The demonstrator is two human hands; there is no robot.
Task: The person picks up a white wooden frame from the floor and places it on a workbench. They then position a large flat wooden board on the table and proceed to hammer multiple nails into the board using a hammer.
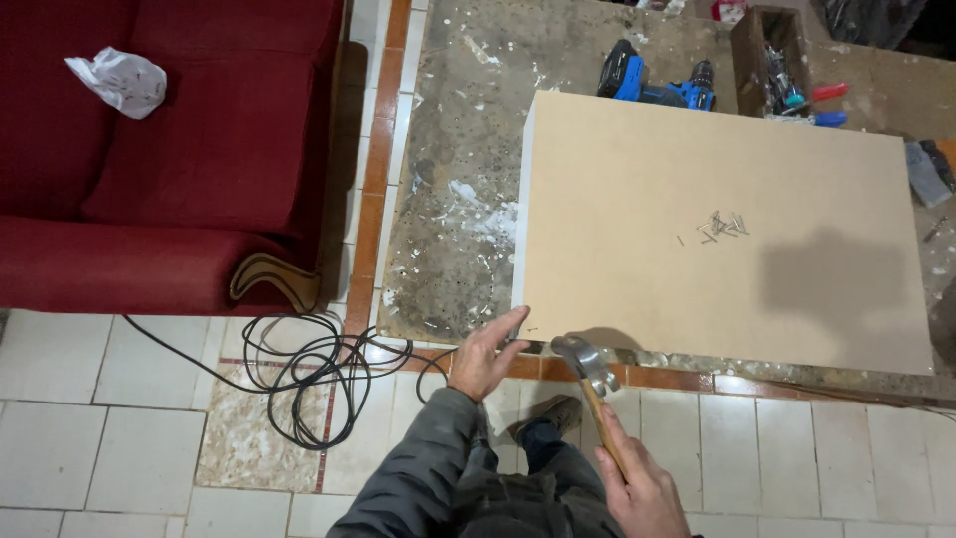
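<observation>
A large tan fibreboard panel (697,219) lies flat on the floor ahead of me, on top of a white box edge. My left hand (485,357) rests at the panel's near left corner, fingers spread, next to a small nail (531,330) standing there. My right hand (645,488) grips the wooden handle of a claw hammer (590,367), whose steel head hovers just over the panel's near edge. A small heap of loose nails (723,225) sits near the panel's middle.
A red sofa (169,149) with a crumpled white bag (119,80) stands at left. Coiled black cable (309,374) lies on the tiles. A blue cordless drill (652,85) and a wooden box of screwdrivers (772,60) sit behind the panel.
</observation>
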